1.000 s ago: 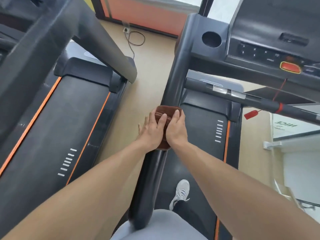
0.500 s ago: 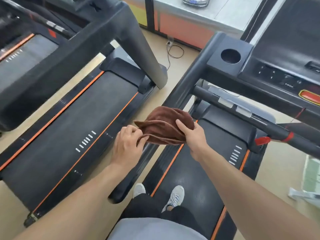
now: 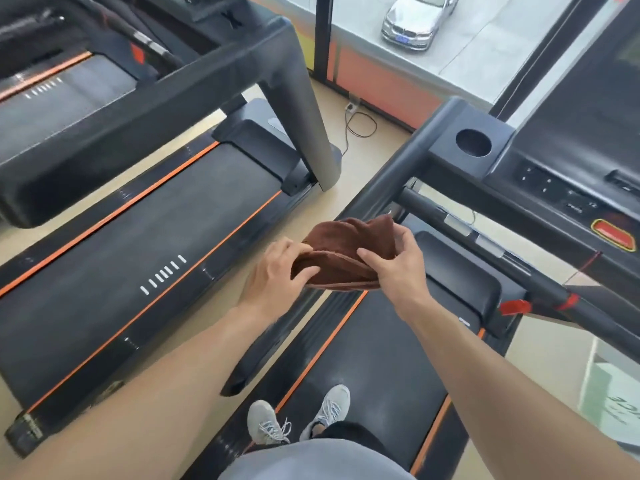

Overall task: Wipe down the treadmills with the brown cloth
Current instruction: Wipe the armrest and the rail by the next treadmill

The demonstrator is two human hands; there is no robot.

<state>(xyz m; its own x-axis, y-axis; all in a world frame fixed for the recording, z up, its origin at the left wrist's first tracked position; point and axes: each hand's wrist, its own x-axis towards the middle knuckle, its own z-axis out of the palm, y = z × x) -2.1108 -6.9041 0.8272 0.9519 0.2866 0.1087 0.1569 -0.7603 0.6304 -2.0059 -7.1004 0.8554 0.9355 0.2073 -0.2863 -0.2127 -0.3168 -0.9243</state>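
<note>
Head view: handrail [image 3: 375,188] runs behind brown cloth [image 3: 341,256].

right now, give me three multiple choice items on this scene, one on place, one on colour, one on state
1. Where is the brown cloth?
A. draped on the console
B. held up between both hands over the handrail
C. lying on the floor

2. What colour are the stripes along the treadmill belts?
A. orange
B. blue
C. white

3. What is the left hand doing?
A. hanging idle
B. pressing flat on the belt
C. holding the cloth's edge

Answers:
1. B, the left hand and the right hand hold it up, bunched, off every surface.
2. A, thin orange lines border the black belts of the treadmills.
3. C, its thumb and fingers close on the cloth's left end.
</note>
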